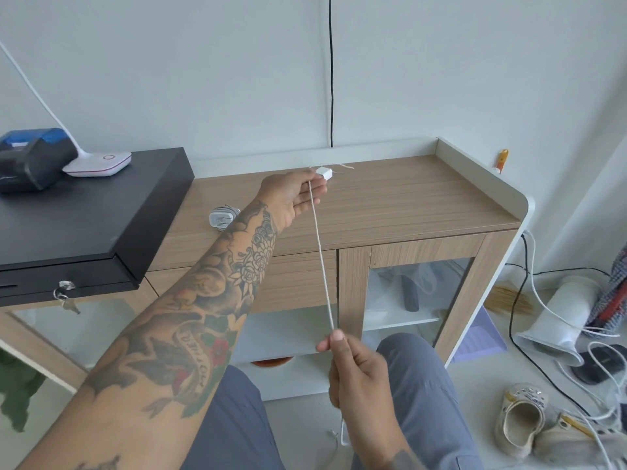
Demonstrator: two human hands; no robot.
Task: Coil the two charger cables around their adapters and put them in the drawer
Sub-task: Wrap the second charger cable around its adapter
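Holding adapter (pixel 322 172) at frame centre above table (pixel 407 198), left hand (pixel 295 195) fingers curled round it. Right hand (pixel 353 364) pinches cable (pixel 320 252) taut, lower centre. Second adapter (pixel 220 217), already coiled, lies on table left of forearm.

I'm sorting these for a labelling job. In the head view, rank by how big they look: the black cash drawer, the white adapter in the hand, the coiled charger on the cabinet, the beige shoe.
Largest to smallest as they appear:
1. black cash drawer
2. beige shoe, though it's nearer the camera
3. coiled charger
4. white adapter, partly hidden by the left hand
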